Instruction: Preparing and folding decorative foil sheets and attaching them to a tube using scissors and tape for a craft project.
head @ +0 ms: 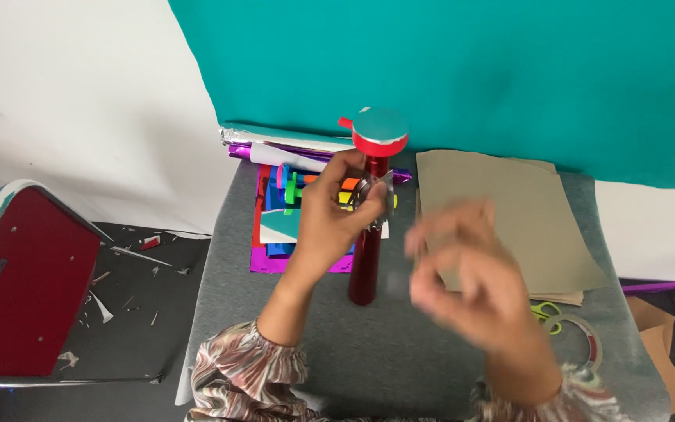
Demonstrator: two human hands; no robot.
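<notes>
We see a tall, shiny red metallic tube (pixel 366 262) standing upright near the middle of the grey felt-covered counter (pixel 267 328), capped by a round red disc with a pale silver-blue top (pixel 380 129). The left hand (pixel 330 219) is closed round the tube's upper part, and its fingers press a small crinkled piece of silver foil (pixel 373 199) against the red surface. So the left grip is clenched on the tube and the foil together.

The right hand (pixel 470 281) hovers just to the right of the tube, apart from it, and is blurred. The fingers look curled with thumb and forefinger near each other, but we cannot tell whether they pinch anything.

We judge the tube light and rigid, narrow at the base and top-heavy under its wide cap, so it would tip easily. Its glossy skin looks slippery. A hold around the upper shaft, where the left hand sits, seems the steadiest place. The foil looks thin and easily torn or creased, best handled at its edges with fingertips.

Behind the tube lies a stack of bright coloured paper and foil sheets (pixel 275 234), with rolled silver and purple foil (pixel 275 141) at the far edge. To the right rests a pile of brown card sheets (pixel 501 219); near it lie green-handled scissors (pixel 544 312) and a roll of tape (pixel 583 340). A red chair (pixel 25 289) stands left of the counter, before a teal backdrop (pixel 447 62).
</notes>
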